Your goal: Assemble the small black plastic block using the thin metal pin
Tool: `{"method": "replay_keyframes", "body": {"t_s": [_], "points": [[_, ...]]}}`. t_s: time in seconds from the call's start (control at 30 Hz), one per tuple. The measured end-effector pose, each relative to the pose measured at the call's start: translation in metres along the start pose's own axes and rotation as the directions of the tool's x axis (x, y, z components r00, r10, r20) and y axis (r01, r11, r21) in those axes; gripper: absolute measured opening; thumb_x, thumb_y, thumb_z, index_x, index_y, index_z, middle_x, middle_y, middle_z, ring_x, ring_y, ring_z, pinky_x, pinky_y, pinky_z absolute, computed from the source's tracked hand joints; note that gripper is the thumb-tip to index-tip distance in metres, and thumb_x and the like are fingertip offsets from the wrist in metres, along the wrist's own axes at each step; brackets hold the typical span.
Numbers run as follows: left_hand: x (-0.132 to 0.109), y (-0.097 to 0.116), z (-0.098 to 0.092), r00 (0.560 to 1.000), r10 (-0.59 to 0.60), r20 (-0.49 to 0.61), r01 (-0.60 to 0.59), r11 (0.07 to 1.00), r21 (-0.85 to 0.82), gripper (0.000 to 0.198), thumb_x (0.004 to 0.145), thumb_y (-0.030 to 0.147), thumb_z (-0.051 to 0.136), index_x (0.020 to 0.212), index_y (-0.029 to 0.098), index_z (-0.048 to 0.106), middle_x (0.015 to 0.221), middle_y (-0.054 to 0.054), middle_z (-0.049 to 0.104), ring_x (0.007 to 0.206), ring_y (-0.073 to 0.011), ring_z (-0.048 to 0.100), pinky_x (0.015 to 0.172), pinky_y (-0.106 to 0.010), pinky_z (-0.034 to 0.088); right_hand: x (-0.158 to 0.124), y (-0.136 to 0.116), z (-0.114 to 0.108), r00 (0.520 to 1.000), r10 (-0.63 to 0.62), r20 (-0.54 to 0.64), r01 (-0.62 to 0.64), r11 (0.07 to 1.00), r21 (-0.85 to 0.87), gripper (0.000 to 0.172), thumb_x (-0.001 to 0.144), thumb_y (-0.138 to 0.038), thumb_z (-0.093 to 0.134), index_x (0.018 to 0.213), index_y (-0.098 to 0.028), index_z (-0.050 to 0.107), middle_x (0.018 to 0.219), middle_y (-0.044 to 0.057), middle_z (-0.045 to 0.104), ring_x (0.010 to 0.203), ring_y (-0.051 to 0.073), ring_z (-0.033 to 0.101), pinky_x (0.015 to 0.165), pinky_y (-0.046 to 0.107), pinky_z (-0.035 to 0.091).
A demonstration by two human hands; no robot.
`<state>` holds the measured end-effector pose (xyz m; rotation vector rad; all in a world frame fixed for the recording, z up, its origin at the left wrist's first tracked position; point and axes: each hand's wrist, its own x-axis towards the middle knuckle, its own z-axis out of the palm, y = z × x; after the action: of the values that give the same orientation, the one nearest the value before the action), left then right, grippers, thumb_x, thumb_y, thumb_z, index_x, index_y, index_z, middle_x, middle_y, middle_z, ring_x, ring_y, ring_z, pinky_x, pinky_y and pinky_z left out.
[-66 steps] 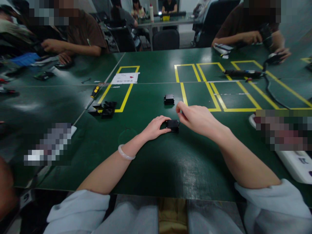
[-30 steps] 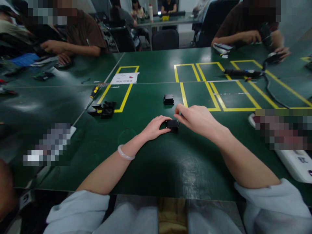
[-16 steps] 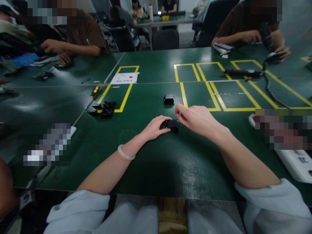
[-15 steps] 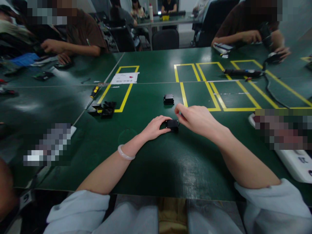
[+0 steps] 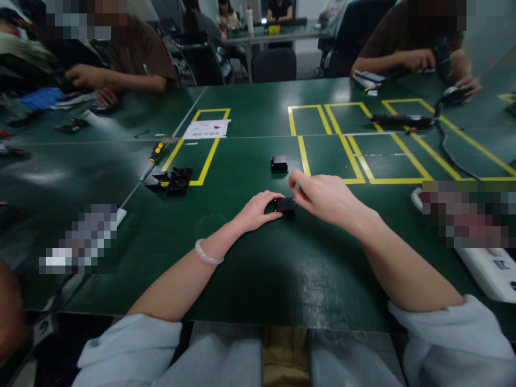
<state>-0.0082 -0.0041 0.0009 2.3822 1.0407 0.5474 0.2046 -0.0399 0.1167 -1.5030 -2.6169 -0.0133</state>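
Observation:
A small black block-shaped part [image 5: 286,207], boxy with a flat top, rests on the green table. My left hand [image 5: 257,210] grips its left end between thumb and fingers. Just off the part's upper right corner is my right hand [image 5: 327,198], its thumb and fingertips pinched together. Whatever that pinch holds, if anything, is hidden by the fingers. A similar black block [image 5: 279,164] sits a little farther back, apart from both hands.
Several black pieces [image 5: 173,181] lie at the left, near a yellow-and-black screwdriver [image 5: 156,152]. Yellow tape outlines and a paper label [image 5: 207,129] mark the table. A corded black tool [image 5: 403,120] lies at the right. White-edged devices flank my arms. Two people work across the table.

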Motion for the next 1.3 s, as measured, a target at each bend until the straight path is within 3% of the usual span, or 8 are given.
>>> {"method": "replay_keyframes", "body": {"t_s": [0.23,0.57,0.8,1.07,1.3], "points": [[-0.0001,-0.0017,0.0013,1.000,0.012,-0.016,-0.012,1.000,0.005,0.044,0.090,0.047,0.060,0.126,0.023,0.052,0.118,-0.006,0.060,0.109,-0.0253,0.056,0.096,-0.039,0.043,0.0002,-0.0001,-0.0002,1.000,0.004,0.017,-0.004,1.000,0.007,0.031,0.098,-0.039,0.032,0.109,-0.020,0.054,0.081,0.006,0.070,0.067,0.019,0.062,0.056,0.027,0.024],[-0.0002,0.0011,-0.0007,1.000,-0.002,-0.006,0.002,1.000,-0.002,0.043,0.090,0.045,0.060,0.126,0.023,0.052,0.120,-0.006,0.060,0.111,-0.0260,0.055,0.096,-0.038,0.043,-0.0013,-0.0003,-0.0012,1.000,-0.013,-0.013,0.013,0.999,0.031,0.024,0.094,-0.026,0.036,0.109,-0.020,0.053,0.081,0.005,0.070,0.066,0.017,0.061,0.055,0.026,0.023],[-0.0005,-0.0023,0.0014,1.000,0.010,-0.019,-0.010,1.000,0.017,0.043,0.090,0.046,0.061,0.126,0.023,0.053,0.116,-0.006,0.060,0.108,-0.0254,0.056,0.095,-0.038,0.043,-0.0005,0.0003,0.0019,1.000,-0.011,-0.007,0.011,1.000,0.006,0.031,0.098,-0.041,0.034,0.108,-0.020,0.054,0.080,0.006,0.070,0.067,0.019,0.062,0.055,0.027,0.023],[-0.0001,0.0012,-0.0012,1.000,0.025,-0.018,-0.025,1.000,-0.002,0.043,0.091,0.045,0.061,0.126,0.022,0.052,0.119,-0.006,0.060,0.109,-0.0249,0.056,0.095,-0.037,0.043,-0.0007,0.0002,0.0017,1.000,-0.020,-0.023,0.020,0.999,0.026,0.024,0.096,-0.029,0.036,0.108,-0.020,0.053,0.082,0.005,0.070,0.066,0.017,0.061,0.054,0.026,0.023],[-0.0002,-0.0026,0.0014,1.000,0.015,-0.019,-0.015,1.000,0.020,0.043,0.090,0.045,0.061,0.125,0.022,0.053,0.114,-0.006,0.060,0.106,-0.0248,0.057,0.093,-0.037,0.044,0.0001,0.0013,0.0038,0.999,-0.030,-0.016,0.030,0.999,0.026,0.028,0.097,-0.040,0.037,0.108,-0.019,0.053,0.082,0.006,0.070,0.068,0.018,0.062,0.055,0.026,0.023]]}}
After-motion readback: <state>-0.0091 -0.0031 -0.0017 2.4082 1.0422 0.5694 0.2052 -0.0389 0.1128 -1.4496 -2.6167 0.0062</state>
